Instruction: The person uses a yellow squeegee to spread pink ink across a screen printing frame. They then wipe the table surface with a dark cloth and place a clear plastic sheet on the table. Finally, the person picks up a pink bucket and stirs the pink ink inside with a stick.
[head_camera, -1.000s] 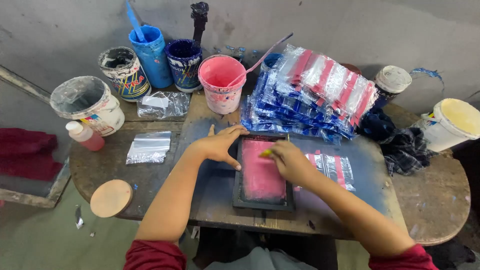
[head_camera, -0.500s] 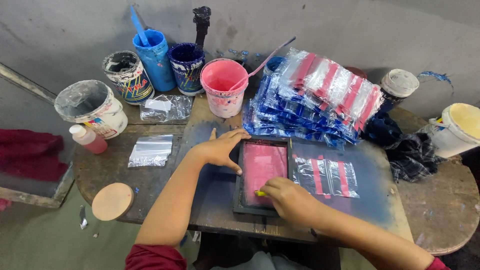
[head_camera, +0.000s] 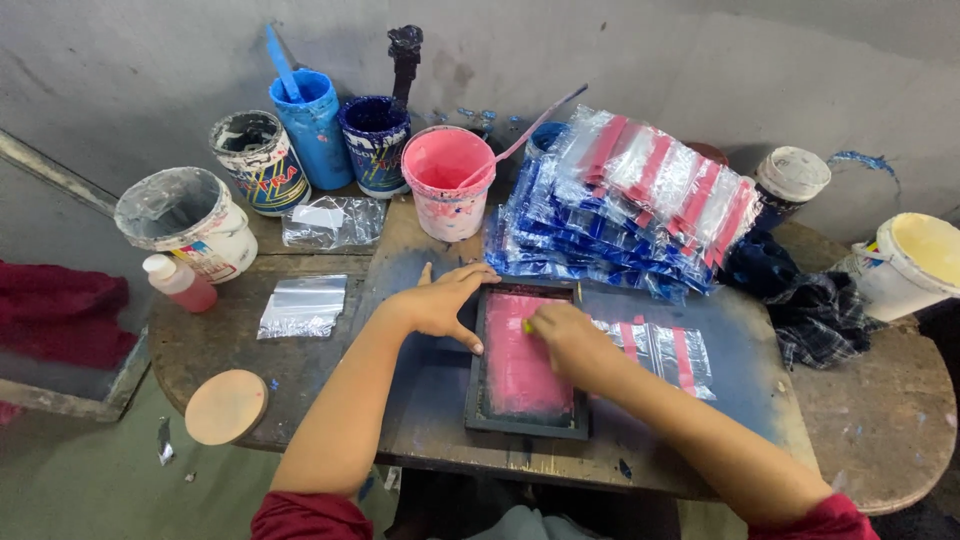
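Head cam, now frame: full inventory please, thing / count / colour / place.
screen frame: 1, dark frame with pink mesh, table front centre
printed bags: 1 stack, blue and red stripes on clear, behind the frame
single printed bag: 1, clear with red stripes, right of the frame
pink bucket: 1, with stick, behind centre
blue buckets: 2, back row
striped bucket: 1, white, red and blue, back left
white bucket: 1, film over the top, far left
yellow-lined bucket: 1, far right
pink bottle: 1, left edge
clear bags: 2, left of centre
round lid: 1, tan, front left
dark cloth: 1, right
left hand: on the frame's left edge
right hand: on the mesh, gripping something small and yellow
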